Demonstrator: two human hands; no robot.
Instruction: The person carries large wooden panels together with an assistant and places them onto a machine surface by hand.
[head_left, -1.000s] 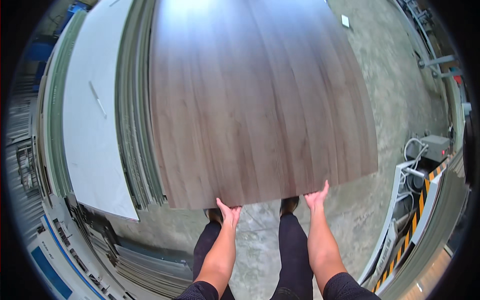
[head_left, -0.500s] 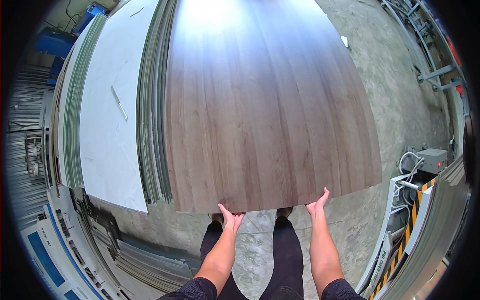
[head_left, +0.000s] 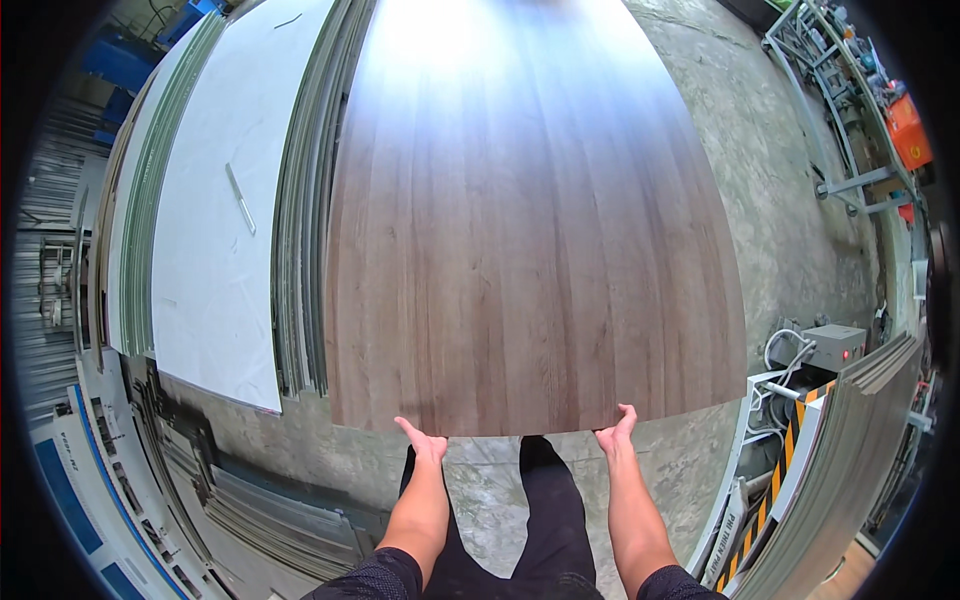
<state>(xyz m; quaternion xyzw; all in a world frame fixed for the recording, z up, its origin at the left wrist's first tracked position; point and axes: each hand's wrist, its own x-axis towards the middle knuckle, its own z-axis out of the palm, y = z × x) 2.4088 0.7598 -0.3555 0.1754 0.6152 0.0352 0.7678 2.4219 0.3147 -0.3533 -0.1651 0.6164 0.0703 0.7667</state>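
Note:
A large brown wood-grain panel (head_left: 530,260) stretches away in front of me, its far part bright with glare. At the left part of its near edge, my left hand (head_left: 424,442) has the thumb on the top face and the fingers curled beneath. Farther right along that edge, my right hand (head_left: 617,434) grips the same way, thumb up. The fingers under the panel are mostly hidden, and so is whatever lies below it. Both arms reach forward, with my legs between them.
Beside the panel's left edge lies a stack of greenish boards (head_left: 303,220). Further left is a white-topped stack (head_left: 215,290) with a thin strip (head_left: 240,198) on it. At right stand a striped frame (head_left: 784,460), a grey box (head_left: 836,347), leaning boards (head_left: 850,470) and a metal rack (head_left: 850,185).
The panel's near edge and both hands sit slightly lower in the view and more to the left. My legs have shifted stance. Both hands keep their hold; more of the right-hand rack shows.

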